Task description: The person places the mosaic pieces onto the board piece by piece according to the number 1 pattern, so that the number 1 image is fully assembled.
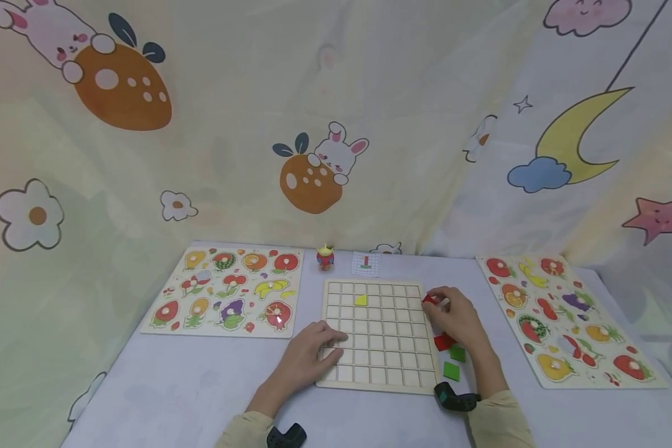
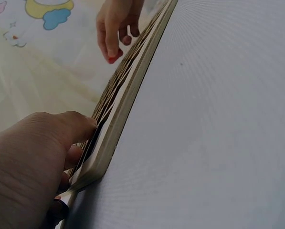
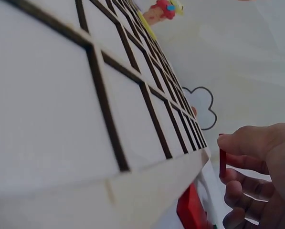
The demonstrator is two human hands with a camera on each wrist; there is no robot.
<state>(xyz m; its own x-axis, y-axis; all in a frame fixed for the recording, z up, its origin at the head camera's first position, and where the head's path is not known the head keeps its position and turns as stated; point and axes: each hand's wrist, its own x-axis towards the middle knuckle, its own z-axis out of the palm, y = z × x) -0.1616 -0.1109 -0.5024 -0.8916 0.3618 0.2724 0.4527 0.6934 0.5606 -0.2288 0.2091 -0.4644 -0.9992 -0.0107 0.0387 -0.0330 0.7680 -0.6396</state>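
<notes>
A wooden grid board (image 1: pixel 392 359) lies flat on the white table, with a yellow tile (image 1: pixel 361 300) in one of its upper-left cells. At its left edge rests my left hand (image 1: pixel 308 351), fingers and thumb spread onto the frame; the left wrist view shows the thumb on the rim. Beyond the right edge, my right hand (image 1: pixel 458 316) pinches a red tile (image 3: pixel 222 162) between thumb and fingers, held on edge. Below that hand, red tile pieces (image 1: pixel 442 342) and two green tiles (image 1: pixel 451 371) lie beside the board, partly covered by the hand.
Fruit puzzle boards stand either side, one on the left (image 1: pixel 213 331) and one on the right (image 1: pixel 582 382). Behind the grid are a small toy figure (image 1: pixel 325 257) and a card (image 1: pixel 365 264) with a red and green pattern. A printed curtain (image 1: pixel 414 155) hangs at the back.
</notes>
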